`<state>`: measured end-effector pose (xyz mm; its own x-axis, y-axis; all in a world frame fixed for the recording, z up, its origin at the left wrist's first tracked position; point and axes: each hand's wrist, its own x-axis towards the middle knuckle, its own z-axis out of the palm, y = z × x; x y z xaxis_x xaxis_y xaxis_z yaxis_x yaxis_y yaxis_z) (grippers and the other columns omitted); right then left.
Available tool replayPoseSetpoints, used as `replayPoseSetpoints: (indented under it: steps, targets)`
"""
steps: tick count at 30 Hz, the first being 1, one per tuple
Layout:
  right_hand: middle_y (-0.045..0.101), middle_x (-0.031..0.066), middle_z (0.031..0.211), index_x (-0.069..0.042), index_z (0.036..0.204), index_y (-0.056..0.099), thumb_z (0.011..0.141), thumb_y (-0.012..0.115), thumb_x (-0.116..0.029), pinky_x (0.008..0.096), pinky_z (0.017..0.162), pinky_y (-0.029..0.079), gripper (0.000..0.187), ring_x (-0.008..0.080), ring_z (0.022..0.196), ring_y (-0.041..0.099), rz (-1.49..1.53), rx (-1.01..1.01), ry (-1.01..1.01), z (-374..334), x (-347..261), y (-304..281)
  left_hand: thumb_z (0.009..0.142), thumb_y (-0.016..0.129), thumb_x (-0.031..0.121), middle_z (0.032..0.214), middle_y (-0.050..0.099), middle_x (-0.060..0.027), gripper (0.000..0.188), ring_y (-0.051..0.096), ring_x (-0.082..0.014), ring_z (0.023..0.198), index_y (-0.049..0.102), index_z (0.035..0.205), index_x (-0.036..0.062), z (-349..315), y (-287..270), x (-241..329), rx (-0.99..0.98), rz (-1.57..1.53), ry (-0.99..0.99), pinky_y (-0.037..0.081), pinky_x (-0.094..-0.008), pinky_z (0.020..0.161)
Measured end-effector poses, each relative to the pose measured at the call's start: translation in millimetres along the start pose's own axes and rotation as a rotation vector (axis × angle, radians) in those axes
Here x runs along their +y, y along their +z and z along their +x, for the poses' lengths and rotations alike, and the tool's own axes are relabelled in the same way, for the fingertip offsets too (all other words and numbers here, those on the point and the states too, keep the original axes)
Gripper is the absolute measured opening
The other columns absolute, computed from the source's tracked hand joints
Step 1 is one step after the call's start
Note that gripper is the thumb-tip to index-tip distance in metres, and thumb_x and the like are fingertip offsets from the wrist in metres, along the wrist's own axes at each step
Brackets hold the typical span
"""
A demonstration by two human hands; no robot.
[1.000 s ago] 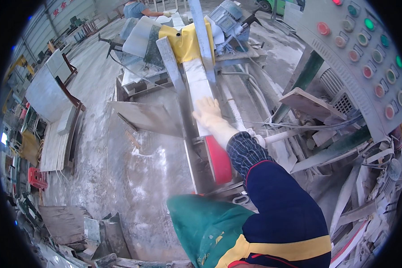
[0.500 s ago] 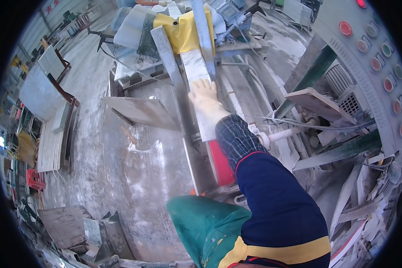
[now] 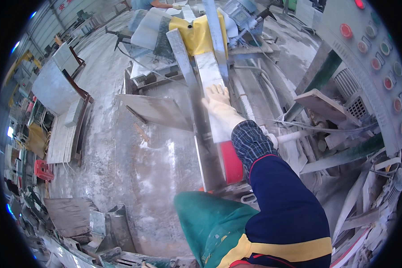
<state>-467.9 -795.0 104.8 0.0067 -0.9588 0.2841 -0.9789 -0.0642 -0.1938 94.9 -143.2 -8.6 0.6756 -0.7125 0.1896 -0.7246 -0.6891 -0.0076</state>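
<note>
My right hand, in a pale cream glove, lies palm down on a long white stone slab. Its fingers are stretched out and slightly spread, pointing toward the far end. The slab rests on a narrow machine bed with a red belt showing at its near end. Beyond my fingers, the slab's far part passes under a yellow cover hung between two metal bars. My left hand is out of the picture.
At the right stands a control panel with red and green buttons. A tilted board sits left of the bed. Farther left are stone slabs on a rack and a red crate. Another person's arm shows at the far end.
The whole view has shifted, so the scene sits farther right in the picture. My right hand is still flat on the slab with its fingers stretched out.
</note>
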Motion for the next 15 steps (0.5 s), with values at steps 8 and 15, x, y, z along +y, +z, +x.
replayPoseSetpoints:
  steps: [8,15]
  targets:
    - [0.054,0.0188,0.139,-0.003,0.129,0.06,0.088,0.06,-0.05,0.0475,0.117,0.028,0.063,0.0346,0.139,0.041,0.132,0.046,-0.288,-26,31,-14,0.101,0.049,0.042,0.121,0.068,-0.0245,0.052,0.061,-0.041,0.115,0.064,0.127,-0.0009,-4,-77,40,-0.352,-0.235,-0.007,0.042,-0.0451,0.106]
    - [0.038,0.0212,0.157,-0.001,0.14,0.053,0.092,0.057,-0.05,0.0499,0.124,0.016,0.069,0.034,0.151,0.027,0.286,-0.127,-0.19,-32,31,-9,0.101,0.05,0.044,0.12,0.067,-0.0267,0.055,0.062,-0.0415,0.113,0.063,0.125,-0.0041,21,-63,134,-0.499,0.056,0.139,0.048,-0.0458,0.099]
